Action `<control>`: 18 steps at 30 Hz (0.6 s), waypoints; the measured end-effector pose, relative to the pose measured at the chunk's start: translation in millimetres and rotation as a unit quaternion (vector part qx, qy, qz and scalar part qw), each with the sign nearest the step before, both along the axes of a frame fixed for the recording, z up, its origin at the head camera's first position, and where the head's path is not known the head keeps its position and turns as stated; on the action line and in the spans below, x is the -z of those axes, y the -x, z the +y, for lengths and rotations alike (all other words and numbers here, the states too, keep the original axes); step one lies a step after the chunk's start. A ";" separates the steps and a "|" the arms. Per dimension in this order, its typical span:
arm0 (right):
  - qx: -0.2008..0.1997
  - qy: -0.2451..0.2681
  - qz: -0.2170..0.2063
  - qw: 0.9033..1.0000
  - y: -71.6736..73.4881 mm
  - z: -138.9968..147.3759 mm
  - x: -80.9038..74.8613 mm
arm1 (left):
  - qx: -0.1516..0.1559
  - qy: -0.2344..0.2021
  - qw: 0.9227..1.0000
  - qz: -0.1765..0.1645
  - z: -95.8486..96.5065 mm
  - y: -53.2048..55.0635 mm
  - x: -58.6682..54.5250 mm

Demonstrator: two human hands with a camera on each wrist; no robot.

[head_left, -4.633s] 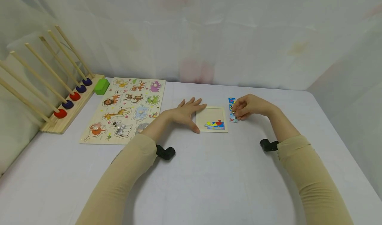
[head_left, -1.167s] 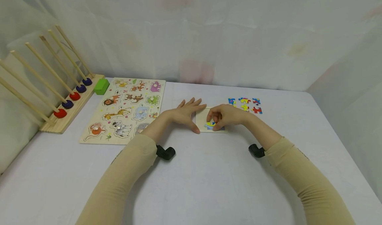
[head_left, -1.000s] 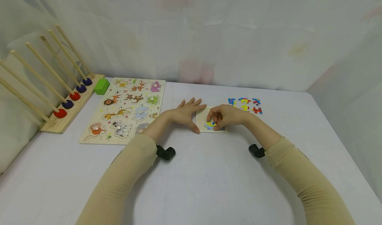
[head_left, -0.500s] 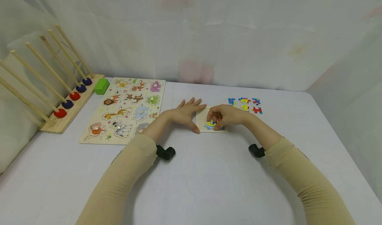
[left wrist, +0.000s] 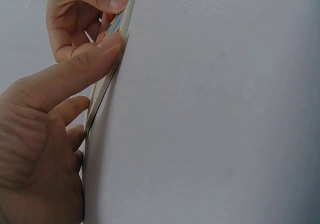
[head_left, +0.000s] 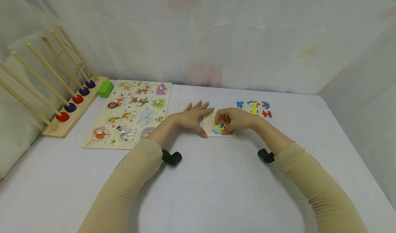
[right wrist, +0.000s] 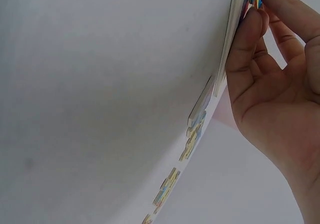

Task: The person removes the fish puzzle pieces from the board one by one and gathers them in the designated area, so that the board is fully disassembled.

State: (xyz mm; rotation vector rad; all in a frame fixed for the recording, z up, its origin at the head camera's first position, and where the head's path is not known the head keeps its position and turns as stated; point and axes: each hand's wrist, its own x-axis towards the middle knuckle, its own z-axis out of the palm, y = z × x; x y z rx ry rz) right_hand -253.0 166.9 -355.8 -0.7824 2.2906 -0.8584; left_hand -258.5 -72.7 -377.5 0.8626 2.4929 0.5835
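Note:
A small square wooden puzzle tray (head_left: pixel 208 123) lies mid-table, with joined jigsaw pieces (head_left: pixel 217 131) along its near edge. Spread fingers of my left hand (head_left: pixel 191 118) rest along the tray's left side, the thumb at its near corner and the index finger at its far one. Over the tray's right half, my right hand (head_left: pixel 237 118) bends its thumb and fingers to pinch a colourful puzzle piece (right wrist: pixel 258 2), mostly hidden by the fingertips. In the left wrist view, the left thumb (left wrist: pixel 90 67) lies on the tray's edge, close to the right hand's fingers.
Several loose puzzle pieces (head_left: pixel 266 113) lie right of the tray, some hidden behind the right hand. On the left are an animal peg puzzle board (head_left: pixel 140 124), a green block (head_left: pixel 105 89) and a wooden rack (head_left: pixel 58 131) with tall rods and red and blue beads.
From the loose pieces at the right, my right hand has moved left onto the tray, uncovering more of them. Over the last second both hands have stayed almost still.

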 end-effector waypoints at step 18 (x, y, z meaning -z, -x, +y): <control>0.001 0.007 -0.007 1.000 3.6 3.1 0.4 | -0.001 -0.005 1.000 -0.006 -0.5 -0.4 -0.7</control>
